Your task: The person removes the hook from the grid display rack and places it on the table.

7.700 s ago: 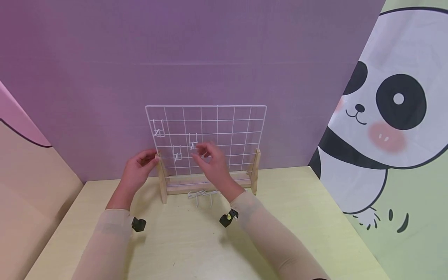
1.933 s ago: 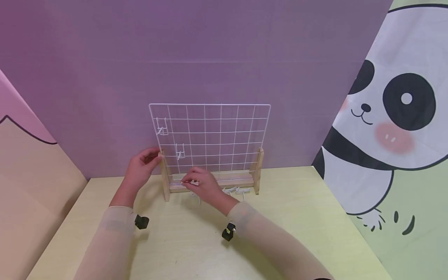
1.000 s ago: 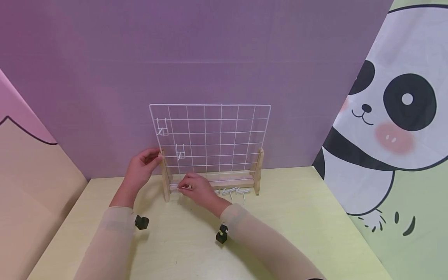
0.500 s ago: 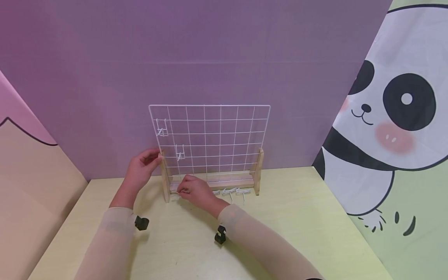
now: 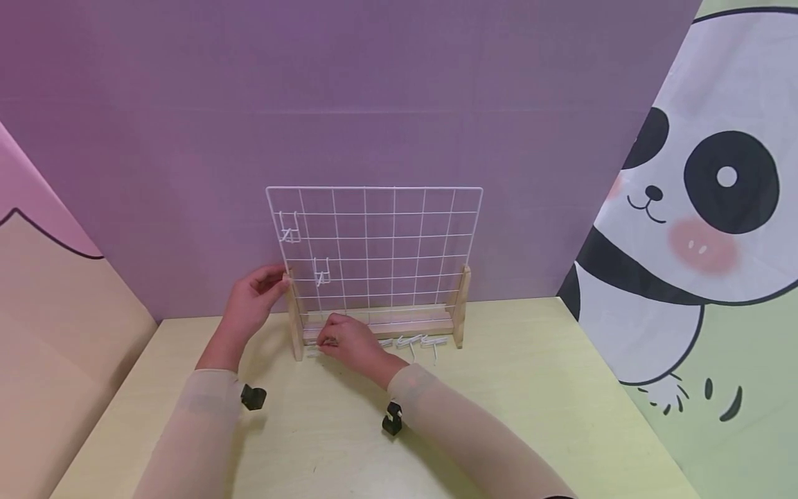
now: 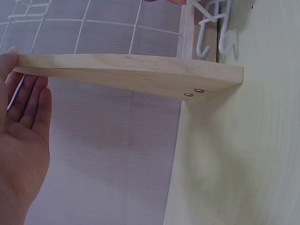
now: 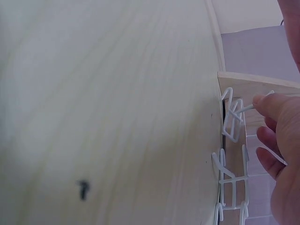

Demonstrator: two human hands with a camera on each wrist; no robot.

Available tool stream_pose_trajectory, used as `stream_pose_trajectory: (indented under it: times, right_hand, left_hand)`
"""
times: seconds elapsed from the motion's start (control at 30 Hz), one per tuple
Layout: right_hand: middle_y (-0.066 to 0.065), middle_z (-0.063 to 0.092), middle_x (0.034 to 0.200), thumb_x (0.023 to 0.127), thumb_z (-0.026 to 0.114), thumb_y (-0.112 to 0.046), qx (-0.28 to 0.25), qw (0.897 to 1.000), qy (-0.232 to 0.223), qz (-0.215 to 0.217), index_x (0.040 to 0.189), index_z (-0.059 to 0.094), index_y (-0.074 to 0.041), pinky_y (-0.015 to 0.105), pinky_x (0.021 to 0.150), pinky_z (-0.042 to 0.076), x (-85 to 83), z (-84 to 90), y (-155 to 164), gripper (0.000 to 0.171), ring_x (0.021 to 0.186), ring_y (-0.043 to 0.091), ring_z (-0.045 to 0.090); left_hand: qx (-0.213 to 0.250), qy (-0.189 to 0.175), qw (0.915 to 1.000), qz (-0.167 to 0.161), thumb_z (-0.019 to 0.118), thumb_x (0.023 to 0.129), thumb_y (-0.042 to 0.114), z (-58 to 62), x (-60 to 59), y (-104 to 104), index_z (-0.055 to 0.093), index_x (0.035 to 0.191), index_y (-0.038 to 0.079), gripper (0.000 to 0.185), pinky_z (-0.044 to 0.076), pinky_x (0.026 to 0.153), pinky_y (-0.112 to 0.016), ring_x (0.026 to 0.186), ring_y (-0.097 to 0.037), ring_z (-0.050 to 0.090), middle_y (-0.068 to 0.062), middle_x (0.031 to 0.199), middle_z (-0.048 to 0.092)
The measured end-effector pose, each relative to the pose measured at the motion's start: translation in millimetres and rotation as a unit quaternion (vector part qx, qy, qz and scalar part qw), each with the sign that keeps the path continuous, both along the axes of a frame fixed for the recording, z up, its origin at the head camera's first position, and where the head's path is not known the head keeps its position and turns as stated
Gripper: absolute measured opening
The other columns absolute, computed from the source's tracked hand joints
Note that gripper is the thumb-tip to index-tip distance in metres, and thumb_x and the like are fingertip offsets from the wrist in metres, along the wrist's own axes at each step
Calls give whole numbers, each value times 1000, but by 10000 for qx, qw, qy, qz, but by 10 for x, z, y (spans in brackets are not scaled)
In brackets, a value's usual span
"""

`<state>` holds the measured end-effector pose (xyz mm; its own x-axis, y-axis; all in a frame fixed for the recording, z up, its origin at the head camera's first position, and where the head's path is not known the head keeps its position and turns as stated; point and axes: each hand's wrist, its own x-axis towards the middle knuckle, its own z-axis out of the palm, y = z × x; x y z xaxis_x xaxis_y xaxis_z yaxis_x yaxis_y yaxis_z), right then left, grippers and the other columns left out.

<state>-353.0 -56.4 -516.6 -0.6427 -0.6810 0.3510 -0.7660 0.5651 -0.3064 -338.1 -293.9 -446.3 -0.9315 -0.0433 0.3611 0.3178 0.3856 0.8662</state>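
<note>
My left hand [image 5: 246, 299] holds the top of the left wooden post [image 6: 117, 69] of a white wire grid rack [image 5: 374, 278], thumb on one side and fingers behind. Low in front of the rack's base, my right hand [image 5: 352, 343] pinches the projecting prong of a white wire hook [image 7: 233, 123] between thumb and fingertip. That hook is close to the tabletop, near the left post, partly covered by my fingers in the head view. Two similar hooks hang on the grid: an upper hook [image 5: 289, 235] at the left edge and a lower hook [image 5: 321, 277] right of it.
Right of my right hand, more white wire hooks [image 5: 434, 341] lie along the front of the wooden base [image 5: 411, 324]. The right wooden post [image 5: 461, 305] stands beyond them. A purple backdrop [image 5: 374, 104] rises behind the pale wooden table [image 5: 499, 388].
A third hook, hanging mid-grid at first, is gone from there. My right hand has come down from the grid to the base, lowering a hook near the left post. My left hand stays put.
</note>
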Motion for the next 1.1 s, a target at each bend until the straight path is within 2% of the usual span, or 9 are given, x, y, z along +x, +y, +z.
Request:
stream_pose_trajectory:
  times: [0.43, 0.67, 1.1]
  right_hand:
    - [-12, 67, 100, 98, 88, -22, 347, 9986, -355, 186, 102, 88, -24, 13, 85, 48, -38, 15, -11, 4, 93, 2, 62]
    - [-12, 65, 98, 98, 88, -26, 583, 9972, -381, 272, 103, 88, -24, 14, 82, 47, -54, -16, -7, 6, 93, 3, 59]
    - [-12, 63, 97, 97, 89, -24, 659, 9962, -480, 307, 103, 88, -23, 12, 83, 44, 21, 9, 32, 6, 93, 2, 57]
  left_hand:
    - [24, 81, 10000, 31, 70, 111, 16, 17, -6, 12, 68, 142, -7, 38, 52, 93, -10, 105, 5, 65, -25, 132, 72]
    - [53, 16, 10000, 34, 69, 112, 17, 40, 8, 25, 67, 143, -6, 39, 51, 94, -9, 107, 3, 64, -29, 136, 70]
    - [-52, 44, 10000, -5, 69, 112, 17, 12, -2, 0, 67, 145, -5, 40, 51, 94, -9, 107, 5, 64, -29, 137, 70]
